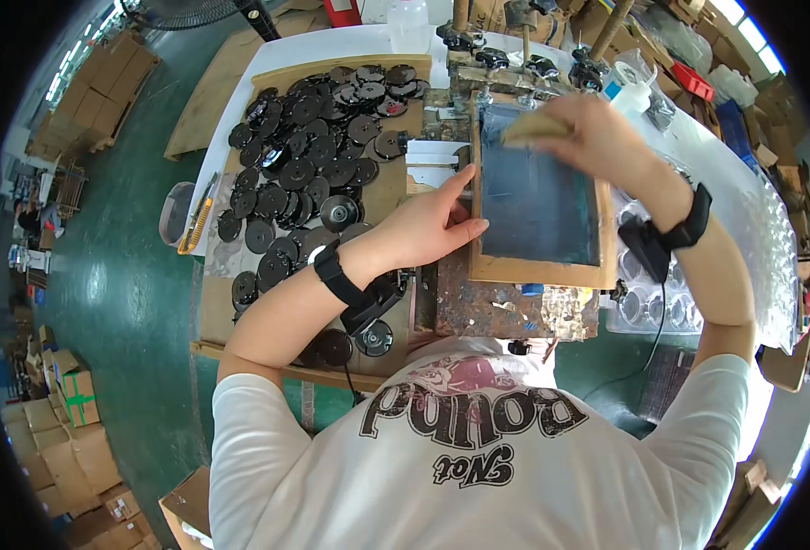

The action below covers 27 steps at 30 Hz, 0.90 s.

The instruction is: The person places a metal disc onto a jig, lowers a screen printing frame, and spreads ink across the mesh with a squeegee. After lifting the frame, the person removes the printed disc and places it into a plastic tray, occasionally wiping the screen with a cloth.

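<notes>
A screen-printing frame (538, 270) with a wooden border and dark blue mesh lies on the worn bench in front of me. My left hand (437, 220) rests against its left bar, thumb and forefinger stretched apart. The thumb tip reaches over the bar, while the other fingers are partly hidden. Over the upper part of the mesh, my right hand (593, 133) is closed on a tan, flat-edged squeegee (535, 130), slightly blurred and tilted. Whether its edge touches the mesh I cannot tell. To the left, many black round discs (297, 174) lie heaped on a brown board (396, 192).
Metal clamps (492, 58) and posts hold the frame's far side. A white bottle (627, 92) stands at the back right. Clear plastic trays (648, 307) lie right of the frame. A yellow cutter (196, 225) and a clear tub (176, 213) are at the left edge.
</notes>
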Available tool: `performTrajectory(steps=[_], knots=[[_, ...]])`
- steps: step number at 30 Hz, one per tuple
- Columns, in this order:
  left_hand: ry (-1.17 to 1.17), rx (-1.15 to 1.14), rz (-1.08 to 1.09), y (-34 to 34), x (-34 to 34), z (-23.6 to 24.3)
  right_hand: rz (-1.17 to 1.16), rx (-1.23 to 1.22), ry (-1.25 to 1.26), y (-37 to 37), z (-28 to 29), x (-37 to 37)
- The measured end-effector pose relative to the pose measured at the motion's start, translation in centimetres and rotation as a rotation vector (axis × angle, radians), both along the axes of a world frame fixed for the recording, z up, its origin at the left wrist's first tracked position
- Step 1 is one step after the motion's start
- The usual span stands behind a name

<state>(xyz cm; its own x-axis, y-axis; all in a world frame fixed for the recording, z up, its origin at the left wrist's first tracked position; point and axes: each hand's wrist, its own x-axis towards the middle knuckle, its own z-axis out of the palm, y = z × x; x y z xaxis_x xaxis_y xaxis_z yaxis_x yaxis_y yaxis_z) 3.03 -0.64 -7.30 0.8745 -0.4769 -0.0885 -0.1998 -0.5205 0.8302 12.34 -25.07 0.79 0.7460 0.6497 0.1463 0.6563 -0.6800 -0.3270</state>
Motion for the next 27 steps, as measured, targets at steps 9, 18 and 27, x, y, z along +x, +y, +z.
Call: performTrajectory(steps=[9, 18, 27], knots=[[-0.418, -0.542, -0.132, 0.2, 1.2, 4.5, -0.357, 0.294, 0.160, -11.9, -0.9, 7.9], [-0.445, 0.120, 0.150, 6.0, 5.1, 0.8, -0.051, 0.278, 0.085, -6.3, -9.7, 3.1], [-0.379, 0.822, -0.041, 11.3, 6.2, -4.4, -0.016, -0.047, -0.129, 8.1, -9.6, 0.3]])
